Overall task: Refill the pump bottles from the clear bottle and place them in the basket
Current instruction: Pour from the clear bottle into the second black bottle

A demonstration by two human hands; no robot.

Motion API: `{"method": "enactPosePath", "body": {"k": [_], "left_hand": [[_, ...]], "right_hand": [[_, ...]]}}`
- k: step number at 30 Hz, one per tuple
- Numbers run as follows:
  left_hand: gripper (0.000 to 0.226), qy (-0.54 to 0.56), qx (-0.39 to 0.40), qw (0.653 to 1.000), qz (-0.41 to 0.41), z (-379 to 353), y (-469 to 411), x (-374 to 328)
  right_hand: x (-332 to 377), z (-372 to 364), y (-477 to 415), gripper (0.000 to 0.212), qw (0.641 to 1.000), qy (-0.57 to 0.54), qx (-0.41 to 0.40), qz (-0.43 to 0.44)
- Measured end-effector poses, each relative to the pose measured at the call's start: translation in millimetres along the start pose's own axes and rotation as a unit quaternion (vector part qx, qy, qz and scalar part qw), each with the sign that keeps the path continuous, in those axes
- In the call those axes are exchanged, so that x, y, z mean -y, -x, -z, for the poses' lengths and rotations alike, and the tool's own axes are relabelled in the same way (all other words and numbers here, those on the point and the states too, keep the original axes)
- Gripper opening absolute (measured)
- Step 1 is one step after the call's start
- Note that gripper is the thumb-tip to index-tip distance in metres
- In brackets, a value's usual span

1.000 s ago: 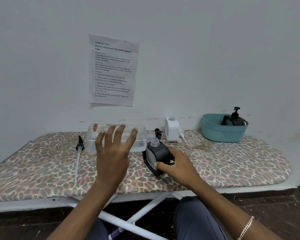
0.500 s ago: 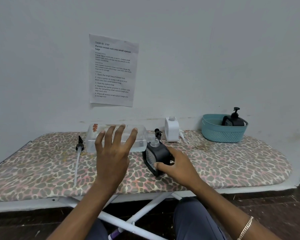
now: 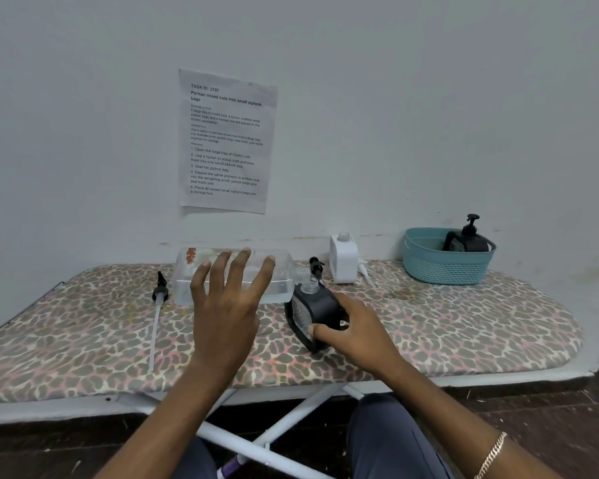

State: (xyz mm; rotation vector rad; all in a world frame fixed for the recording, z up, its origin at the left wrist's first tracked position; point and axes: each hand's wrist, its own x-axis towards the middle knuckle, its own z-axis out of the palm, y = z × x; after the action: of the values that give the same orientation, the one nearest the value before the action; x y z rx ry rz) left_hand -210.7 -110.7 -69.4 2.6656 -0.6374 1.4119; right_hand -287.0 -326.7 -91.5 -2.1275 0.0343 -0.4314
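The clear bottle (image 3: pixel 281 271) lies on its side in the air, held by my left hand (image 3: pixel 227 305), whose fingers spread over its near face. A little clear liquid sits along its lower side. Its neck meets the open mouth of a black pump bottle (image 3: pixel 312 305), which has no pump on it. That bottle tilts on the board in the grip of my right hand (image 3: pixel 353 331). A teal basket (image 3: pixel 443 269) at the back right holds another black pump bottle (image 3: pixel 469 238) with its pump fitted.
A black pump with a long white tube (image 3: pixel 158 305) lies left of the clear bottle. A second black pump head (image 3: pixel 315 266) sits behind the bottles. An open white bottle (image 3: pixel 343 261) stands by the wall, a white pump (image 3: pixel 364 271) beside it. The leopard-print board (image 3: pixel 464 326) ends near my legs.
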Motion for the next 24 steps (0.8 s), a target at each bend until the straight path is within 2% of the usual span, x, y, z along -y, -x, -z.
{"method": "enactPosePath", "body": {"k": [17, 24], "left_hand": [[0.087, 0.011, 0.002, 1.000, -0.010, -8.7, 0.4, 5.2], [0.084, 0.034, 0.002, 0.999, 0.011, -7.3, -0.7, 9.3]], "right_hand": [[-1.9, -0.8, -1.0, 0.040, 1.000, -0.003, -0.005, -0.001], [-2.1, 0.0, -0.7, 0.043, 1.000, -0.002, -0.003, -0.007]]}}
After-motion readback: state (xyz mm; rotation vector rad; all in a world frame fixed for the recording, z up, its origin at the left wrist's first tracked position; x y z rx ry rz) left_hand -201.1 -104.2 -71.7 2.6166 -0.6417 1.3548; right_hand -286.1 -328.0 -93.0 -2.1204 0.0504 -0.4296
